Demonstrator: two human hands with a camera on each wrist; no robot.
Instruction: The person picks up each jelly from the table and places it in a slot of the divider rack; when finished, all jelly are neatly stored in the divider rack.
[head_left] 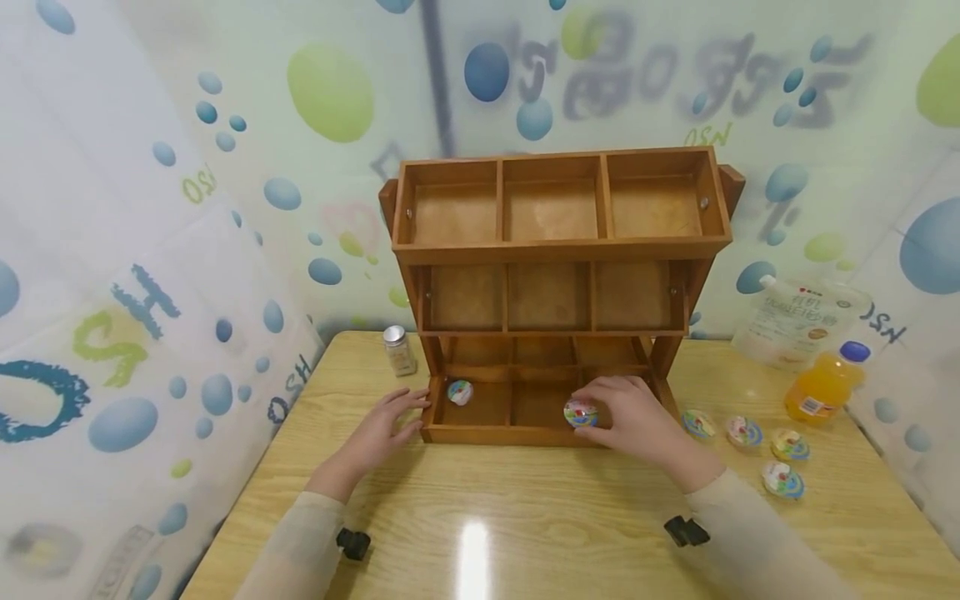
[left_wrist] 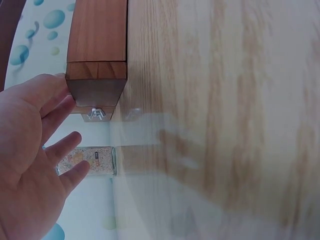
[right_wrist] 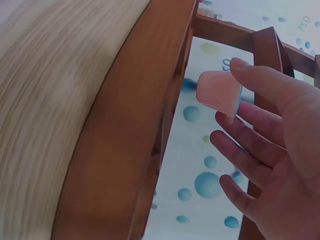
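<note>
My right hand [head_left: 630, 421] pinches a small jelly cup [head_left: 581, 412] by its rim between thumb and fingers, over the bottom row of a tiered wooden rack [head_left: 562, 252]. In the right wrist view the pink cup body [right_wrist: 216, 90] is turned sideways, with its lid towards the palm. My left hand [head_left: 378, 425] has its fingers spread, fingertips touching the rack's lower left front corner [left_wrist: 96, 70]. Another jelly cup [head_left: 460, 392] sits in the bottom left compartment, lid facing up.
Several jelly cups [head_left: 744, 432] lie on the table right of the rack. Behind them stand an orange juice bottle [head_left: 825, 385] and a white spouted pouch [head_left: 798, 321]. A seasoning jar [head_left: 399, 351] with a metal lid stands left of the rack. A printed curtain [head_left: 255, 167] surrounds the table.
</note>
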